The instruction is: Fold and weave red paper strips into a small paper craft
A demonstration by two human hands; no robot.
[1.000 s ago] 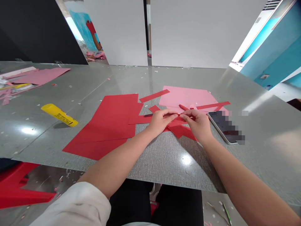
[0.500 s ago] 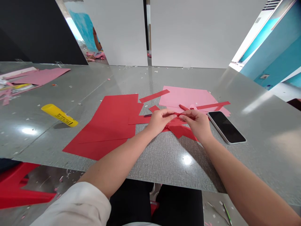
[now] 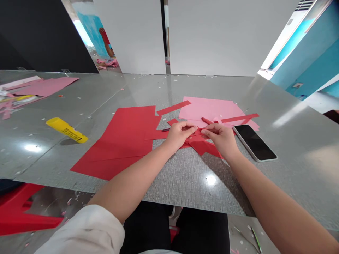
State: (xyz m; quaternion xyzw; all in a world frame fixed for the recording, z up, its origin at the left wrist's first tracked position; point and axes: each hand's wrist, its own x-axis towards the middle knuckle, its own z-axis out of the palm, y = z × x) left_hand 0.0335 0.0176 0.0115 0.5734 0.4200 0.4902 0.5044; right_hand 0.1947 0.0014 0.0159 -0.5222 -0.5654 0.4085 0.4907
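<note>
My left hand (image 3: 180, 135) and my right hand (image 3: 220, 137) are close together over a pile of red paper scraps (image 3: 200, 146). Both are closed in a pinch on a small piece of red paper (image 3: 199, 129) between the fingertips; its exact shape is partly hidden. To the left lie large red paper sheets (image 3: 124, 134). A dark thin tool tip (image 3: 165, 129) shows beside my left hand, the rest hidden. Behind the hands, pink paper sheets (image 3: 209, 106) lie flat, with a red strip (image 3: 239, 118) across them. Another red strip (image 3: 173, 108) rests left of the pink sheets.
A smartphone (image 3: 254, 143) lies right of my right hand. A yellow glue bottle (image 3: 66, 129) stands tilted at the left. Pink paper (image 3: 47, 86) lies at the far left. White and black panels (image 3: 233, 38) rise along the back. A red stool (image 3: 23, 211) is below the table edge.
My fingertips have drawn slightly apart, and the red paper between them shows a little more. Beyond the panels, another person's arm has risen into the gap at the left.
</note>
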